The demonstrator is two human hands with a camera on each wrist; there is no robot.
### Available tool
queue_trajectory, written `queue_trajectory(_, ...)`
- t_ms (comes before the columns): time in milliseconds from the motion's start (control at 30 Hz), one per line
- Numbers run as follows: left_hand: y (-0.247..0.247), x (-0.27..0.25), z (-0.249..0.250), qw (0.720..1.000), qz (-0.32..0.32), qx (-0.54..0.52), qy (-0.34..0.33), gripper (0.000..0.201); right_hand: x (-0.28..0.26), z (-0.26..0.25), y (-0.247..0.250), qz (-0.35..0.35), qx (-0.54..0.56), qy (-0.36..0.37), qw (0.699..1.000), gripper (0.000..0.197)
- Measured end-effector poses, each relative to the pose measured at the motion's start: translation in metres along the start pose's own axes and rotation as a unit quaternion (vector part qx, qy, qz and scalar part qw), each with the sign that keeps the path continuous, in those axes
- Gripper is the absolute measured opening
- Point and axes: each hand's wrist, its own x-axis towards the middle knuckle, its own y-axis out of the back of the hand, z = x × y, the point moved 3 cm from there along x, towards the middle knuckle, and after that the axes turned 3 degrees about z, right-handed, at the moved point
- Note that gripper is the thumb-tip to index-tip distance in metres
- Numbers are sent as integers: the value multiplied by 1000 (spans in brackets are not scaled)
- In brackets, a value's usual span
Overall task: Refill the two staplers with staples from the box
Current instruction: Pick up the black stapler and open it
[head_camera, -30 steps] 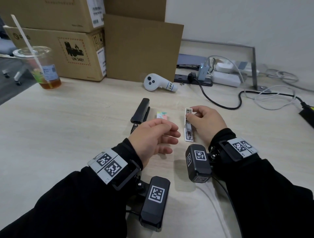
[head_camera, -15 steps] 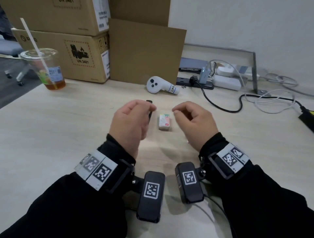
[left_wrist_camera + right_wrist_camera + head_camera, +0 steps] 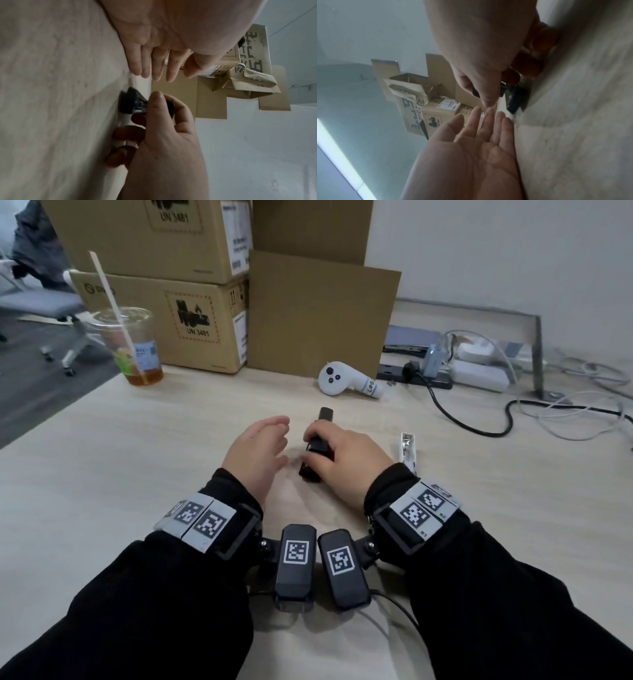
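A black stapler lies on the wooden table, pointing away from me. My right hand grips it from above, thumb on its left side and fingers curled over the body. Just left of it my left hand hovers with straight fingers and holds nothing; its bare palm shows in the right wrist view. A second, white stapler lies on the table to the right of my right wrist. The staple box is not visible in any view.
Stacked cardboard boxes and a loose cardboard sheet stand along the back. At the back left is a plastic cup with a straw. A white controller, a power strip and trailing cables lie at the back right.
My right hand left the white stapler, passed the staple box and now grips the black stapler. My left hand uncurled and hangs beside it. The box has gone out of sight.
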Motion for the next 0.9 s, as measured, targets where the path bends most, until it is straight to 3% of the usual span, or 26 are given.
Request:
queue_trajectory(100,-6,-3,1,999,-28,-26,21,22,-6,5,6,48,148,-15,988,12)
queue_trajectory(200,-11,-6,-4,995,-79,-39,52,32,-14,0,10,62,206,43,976,19)
queue_trajectory(300,-13,-10,-6,990,-104,-52,77,34,-17,-5,9,50,196,80,976,30)
queue_trajectory(467,-15,-12,-8,991,-120,-20,62,31,-17,6,17,97,98,39,990,70)
queue_trajectory(533,-17,-13,-8,987,-142,-23,76,28,-19,3,19,83,85,49,992,76)
queue_trajectory(600,-18,-14,-9,983,-163,-11,88,22,-20,-2,23,92,98,66,989,69)
queue_trajectory(733,-16,-19,-10,968,-222,22,114,18,-25,9,45,239,249,36,938,42)
queue_trajectory(900,-14,-24,-11,947,-286,50,140,29,-27,27,55,274,423,-38,863,53)
